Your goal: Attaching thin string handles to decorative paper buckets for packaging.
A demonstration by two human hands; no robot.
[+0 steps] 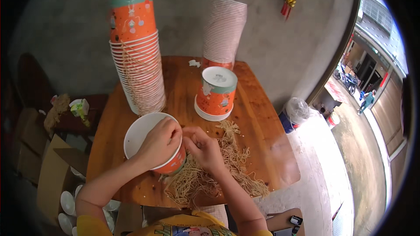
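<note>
An orange paper bucket (139, 134) with a white inside stands upright at the near left of the wooden table. My left hand (162, 143) lies across its mouth, fingers curled in at the right rim; what they grip is hidden. Just right of that rim, my right hand (204, 148) is closed with thumb and fingers drawn together, close to the left fingertips. Anything between them is too small to make out. Under and beside my right hand spreads a loose heap of beige strings (197, 179).
A tall stack of nested buckets (139, 65), draped with strings, rises at the back left. Upside-down buckets (216, 98) stand mid-table before another tall stack (224, 30). An open carton (57, 170) with white containers sits lower left; a bagged bin (292, 116) stands right.
</note>
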